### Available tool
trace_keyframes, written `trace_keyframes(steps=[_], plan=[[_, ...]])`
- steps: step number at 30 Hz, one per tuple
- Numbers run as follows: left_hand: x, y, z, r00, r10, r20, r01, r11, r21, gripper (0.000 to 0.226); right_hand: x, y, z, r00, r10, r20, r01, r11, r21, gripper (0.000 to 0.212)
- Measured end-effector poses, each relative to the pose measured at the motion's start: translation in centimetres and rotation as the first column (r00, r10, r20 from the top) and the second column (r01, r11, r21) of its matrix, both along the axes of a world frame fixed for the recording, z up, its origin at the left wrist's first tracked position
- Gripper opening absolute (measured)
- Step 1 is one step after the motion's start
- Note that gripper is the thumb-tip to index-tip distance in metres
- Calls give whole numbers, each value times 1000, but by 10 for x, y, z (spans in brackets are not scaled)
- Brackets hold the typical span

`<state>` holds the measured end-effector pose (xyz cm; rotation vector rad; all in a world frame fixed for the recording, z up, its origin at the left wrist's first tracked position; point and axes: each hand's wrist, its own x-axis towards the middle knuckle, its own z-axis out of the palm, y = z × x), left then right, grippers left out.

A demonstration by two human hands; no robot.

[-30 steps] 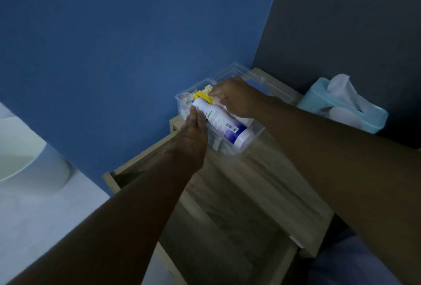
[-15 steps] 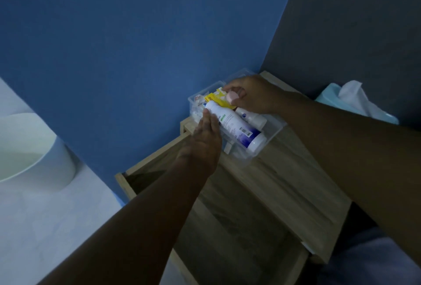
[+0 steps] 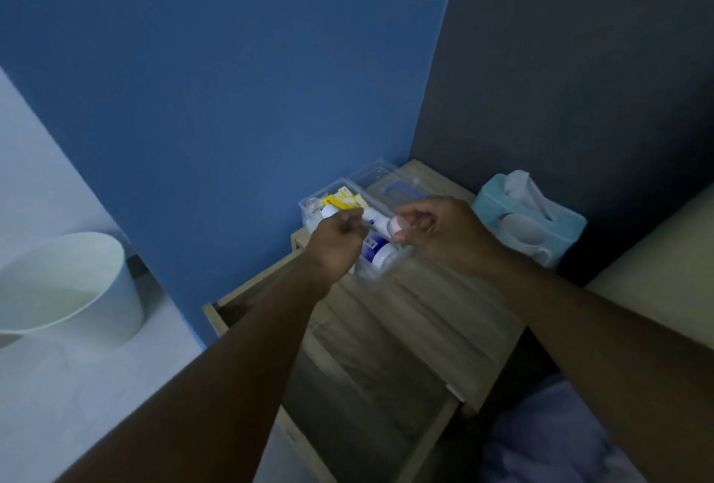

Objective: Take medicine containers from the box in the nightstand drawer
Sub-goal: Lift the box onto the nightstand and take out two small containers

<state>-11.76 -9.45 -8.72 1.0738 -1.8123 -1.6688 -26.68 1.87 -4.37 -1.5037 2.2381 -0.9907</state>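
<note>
Pale wooden nightstand [image 3: 436,328], top surface; its drawer [image 3: 347,386] stands pulled out at near left.

Clear plastic storage box [image 3: 380,274], on the far left of the top, against the blue wall; holds yellow cartons [image 3: 344,198] and a large white bottle with blue label [image 3: 376,252].

Small white bottle with pink cap [image 3: 380,223], lifted just above the box, lying roughly level.

Right hand [image 3: 440,233]: fingers closed on the cap end. Left hand [image 3: 336,247]: fingers curled at the bottle's other end; actual contact unclear.

Handling advice: lift straight up clear of the rim, then carry right to bare wood.

Dim, bluish light throughout (hands slightly motion-blurred), with wide-angle bending at edges.
</note>
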Motion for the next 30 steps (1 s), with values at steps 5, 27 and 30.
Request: trace_keyframes(steps=[5,27,30], plan=[[1,50,22,946,-71,-316,215,867,449,27,12,44,23,998,34,-48,-39,995,-93,36],[3,93,0,856,127,-502,255,740,622,23,24,66,27,999,-17,-33,15,997,-81,33],[-1,93,-9,861,173,-478,212,732,647,22,20,63,20,999,51,13,-50,997,-60,29]])
